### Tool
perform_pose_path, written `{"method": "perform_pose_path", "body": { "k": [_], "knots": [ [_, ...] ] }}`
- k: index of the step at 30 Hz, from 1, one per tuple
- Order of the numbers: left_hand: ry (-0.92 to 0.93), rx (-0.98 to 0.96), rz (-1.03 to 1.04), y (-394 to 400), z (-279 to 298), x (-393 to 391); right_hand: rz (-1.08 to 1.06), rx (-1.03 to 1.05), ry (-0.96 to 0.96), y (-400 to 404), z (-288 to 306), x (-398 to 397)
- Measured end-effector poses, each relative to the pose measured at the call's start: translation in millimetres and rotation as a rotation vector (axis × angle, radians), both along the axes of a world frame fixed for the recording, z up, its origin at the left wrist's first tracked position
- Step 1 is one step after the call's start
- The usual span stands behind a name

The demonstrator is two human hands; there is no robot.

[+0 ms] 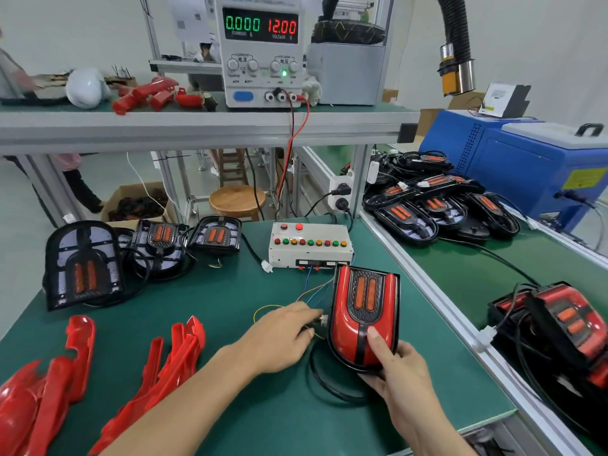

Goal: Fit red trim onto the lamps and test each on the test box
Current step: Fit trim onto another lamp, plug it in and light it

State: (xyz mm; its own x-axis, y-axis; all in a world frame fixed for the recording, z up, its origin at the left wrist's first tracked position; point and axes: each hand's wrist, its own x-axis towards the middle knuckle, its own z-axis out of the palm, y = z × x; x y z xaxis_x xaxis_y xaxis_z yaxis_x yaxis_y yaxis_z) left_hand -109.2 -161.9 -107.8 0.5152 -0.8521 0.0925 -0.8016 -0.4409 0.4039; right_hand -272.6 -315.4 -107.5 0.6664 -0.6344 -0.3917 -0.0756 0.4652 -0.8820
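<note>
Right hand: grasps the near, rounded end of the lamp, thumb pressed flat on its red face, fingers curled under the edge
Left hand: lies palm down on the worktop just left of the lamp, fingertips pinching the small white connector at the lamp's side
Lamp in hand: red trim already on it, black centre with two orange strips, tilted up off the green mat, just in front of the test box
Test box: white, a row of red, green and yellow buttons on top, thin blue and yellow wires running from its front edge toward the left hand
Untrimmed lamps: three black ones with orange strips in a row at the far left of the worktop, cables tangled among them
Loose red trim: several pieces heaped at the near left corner
Power supply: on the shelf above, display reading 0.000 and 12.00, red and black leads dropping down behind the test box
Right-hand belt: a heap of black lamps at the far end, trimmed red lamps nearer, beside a blue machine
</note>
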Motion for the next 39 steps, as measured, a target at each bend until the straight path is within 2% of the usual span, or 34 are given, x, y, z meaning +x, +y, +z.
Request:
{"method": "perform_pose_path", "body": {
  "k": [4,8,13,16,19,21,27,30,35,39],
  "knots": [
    [0.020,-0.018,0.017,-2,2,6,0.006,-0.048,0.024,2,0,-1],
    [0.161,-0.053,0.099,-2,3,12,0.089,-0.076,0.006,3,0,-3],
    [0.216,-0.071,0.141,-7,10,19,0.177,-0.033,-0.037,-4,-4,-9],
    [0.176,-0.198,0.212,-10,16,23,0.201,-0.024,-0.050,-8,-8,-12],
    [0.174,-0.359,0.364,-13,24,35,0.203,-0.031,-0.058,-11,-13,-12],
    [0.161,-0.399,0.466,-15,29,47,0.205,-0.036,-0.058,-13,-17,-13],
    [0.083,-0.309,0.651,-22,34,83,0.237,-0.104,-0.037,-17,-30,-14],
    [0.005,-0.188,0.607,-27,31,95,0.249,-0.113,-0.034,-19,-34,-12],
    [-0.070,0.016,0.408,-29,26,103,0.265,-0.095,-0.055,-23,-40,-10],
    [-0.072,0.022,0.407,-32,25,108,0.288,-0.089,-0.076,-24,-43,-11]
  ]
}}
